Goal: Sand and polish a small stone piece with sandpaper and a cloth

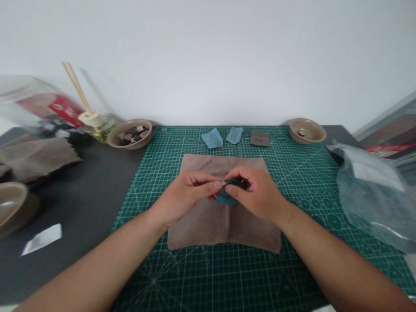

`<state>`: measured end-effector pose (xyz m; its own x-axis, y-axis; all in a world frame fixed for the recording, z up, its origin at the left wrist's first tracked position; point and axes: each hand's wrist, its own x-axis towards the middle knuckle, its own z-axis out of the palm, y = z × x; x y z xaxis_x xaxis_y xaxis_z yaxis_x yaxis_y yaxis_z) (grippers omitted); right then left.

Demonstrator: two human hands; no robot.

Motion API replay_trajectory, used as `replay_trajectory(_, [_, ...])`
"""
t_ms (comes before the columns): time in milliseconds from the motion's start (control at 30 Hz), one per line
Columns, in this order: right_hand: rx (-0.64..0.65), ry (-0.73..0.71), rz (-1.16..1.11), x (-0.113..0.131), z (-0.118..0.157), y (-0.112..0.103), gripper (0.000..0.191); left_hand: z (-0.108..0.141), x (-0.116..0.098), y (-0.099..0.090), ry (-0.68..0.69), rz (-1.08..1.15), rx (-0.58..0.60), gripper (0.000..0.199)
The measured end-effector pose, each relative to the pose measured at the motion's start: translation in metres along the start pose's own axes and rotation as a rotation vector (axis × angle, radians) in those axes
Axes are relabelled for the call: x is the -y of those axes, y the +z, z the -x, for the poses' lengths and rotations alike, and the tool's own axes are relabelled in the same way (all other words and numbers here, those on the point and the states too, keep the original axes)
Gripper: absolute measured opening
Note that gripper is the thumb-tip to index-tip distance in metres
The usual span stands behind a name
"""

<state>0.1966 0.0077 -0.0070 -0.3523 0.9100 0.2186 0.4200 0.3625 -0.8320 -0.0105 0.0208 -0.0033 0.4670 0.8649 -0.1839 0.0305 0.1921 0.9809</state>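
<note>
Where the two hands meet: blue packet [226, 198], held above the middle of the brown cloth, printed face partly hidden by fingers.
Left hand [195, 186]: grip closed, thumb and forefinger pinching a pale bit [223, 183] at the packet's left edge; whether it is part of the packet, cannot tell.
Right hand [255, 188]: grip closed on the packet, thumb in front.
Brown cloth [208, 227]: spread on the green mat [195, 277], near edge slightly wavy; gridded strips of mat show on all four sides, widest toward the counter's near edge.
Far edge of mat: two blue slips [212, 138] [234, 134] and one brown square [259, 138], in a row, apart.
Far left corner of mat: bowl of stones [115, 138].
Far right corner of mat: bowl [315, 135], one small stone visible inside.
Right edge of mat: clear plastic bag [367, 186], overlapping it; gridded mat between bag and cloth.
Dark counter [97, 186], left: reed diffuser [94, 122], blurred clear container [35, 102], brown fabric [39, 158], third bowl [29, 210], white slip [43, 238]; dark surface between these and the mat.
</note>
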Motion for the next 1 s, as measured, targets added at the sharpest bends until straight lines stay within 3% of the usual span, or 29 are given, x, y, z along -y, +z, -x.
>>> replay_trajectory(400, [-0.024, -0.011, 0.030, 0.0052, 0.0030, 0.0025, 0.001, 0.0007, 0.0039, 0.0075, -0.008, -0.008, -0.034, 0.021])
replay_trajectory(600, [-0.043, 0.040, -0.045, 0.0068, 0.0007, 0.0016, 0.008, 0.0021, 0.0039, 0.0096, 0.052, -0.056, -0.099, 0.027])
replay_trajectory(1000, [0.012, 0.305, -0.469, 0.0061, -0.0031, -0.0051, 0.026, 0.0061, 0.0050, 0.0033, 0.085, 0.165, 0.074, 0.023])
